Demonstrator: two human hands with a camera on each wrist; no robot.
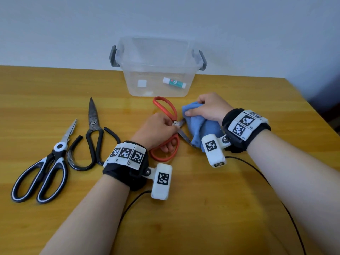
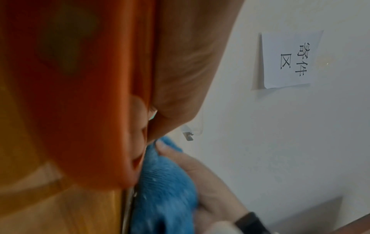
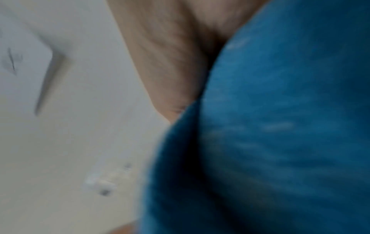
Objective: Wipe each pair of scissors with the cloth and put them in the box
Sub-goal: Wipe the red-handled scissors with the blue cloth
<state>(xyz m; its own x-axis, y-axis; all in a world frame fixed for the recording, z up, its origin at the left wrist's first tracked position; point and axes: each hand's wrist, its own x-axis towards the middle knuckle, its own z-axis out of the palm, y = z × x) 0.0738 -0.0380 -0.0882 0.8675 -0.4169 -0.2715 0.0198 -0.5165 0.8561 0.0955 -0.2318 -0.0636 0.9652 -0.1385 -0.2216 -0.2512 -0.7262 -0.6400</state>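
The wooden table (image 1: 220,199) is glossy. At 12 o'clock a clear plastic box (image 1: 156,70) holds a glue stick (image 1: 174,82). At 9 o'clock two scissors lie: black-white scissors (image 1: 44,173), dark iron scissors (image 1: 93,129). The red scissors (image 1: 166,115) are gripped by the curled left hand (image 1: 156,129); the blue cloth (image 1: 200,126) is clenched around their blades by the right hand (image 1: 209,107).

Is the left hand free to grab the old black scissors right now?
Probably not yet: the left hand grips the red scissors. The black scissors lie uncovered to its left, nothing between.

Wooden table (image 1: 202,208), pale wall (image 1: 165,19)
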